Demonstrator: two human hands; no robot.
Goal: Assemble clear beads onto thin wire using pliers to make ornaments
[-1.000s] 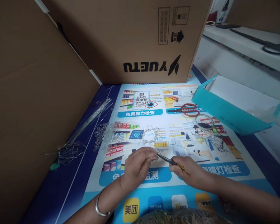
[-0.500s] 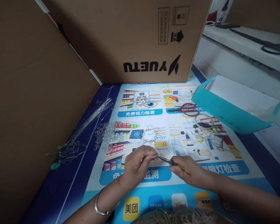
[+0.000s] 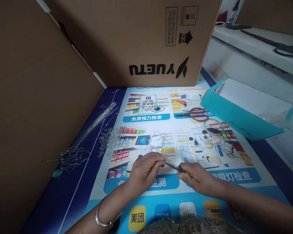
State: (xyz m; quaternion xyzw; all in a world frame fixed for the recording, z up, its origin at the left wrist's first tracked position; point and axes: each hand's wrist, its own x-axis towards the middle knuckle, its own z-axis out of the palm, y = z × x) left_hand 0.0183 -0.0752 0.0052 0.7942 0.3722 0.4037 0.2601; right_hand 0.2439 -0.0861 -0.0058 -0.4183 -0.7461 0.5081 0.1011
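Printed posters [image 3: 175,195] with bright shop and eye-test drawings cover the worktop, walled by cardboard on the left and behind. At the very bottom edge a tangled heap [image 3: 185,226] of greenish and clear stuff is cut off by the frame, too blurred to name. Just above it, the left hand [image 3: 143,174], with a silver bangle [image 3: 102,217] on its wrist, curls over with fingertips pinched together on something small and thin; what it pinches is too fine to make out. The right hand [image 3: 197,178] lies knuckles-up, fingers closed round the yellow-handled grip of slim pliers [image 3: 175,167], whose dark tips point left and meet the left fingertips. Both forearms run out of the bottom corners.

Beyond the hands lies a loose wire-and-bead piece [image 3: 156,141], with a spread of clear beads [image 3: 112,141] to its left. A bundle of thin wires [image 3: 88,130] slants along the left cardboard wall. Further back, red-handled scissors [image 3: 196,114] rest near a clear ring [image 3: 214,126], beside a teal box [image 3: 244,110]. A big carton [image 3: 146,42] marked with upside-down lettering closes the back.
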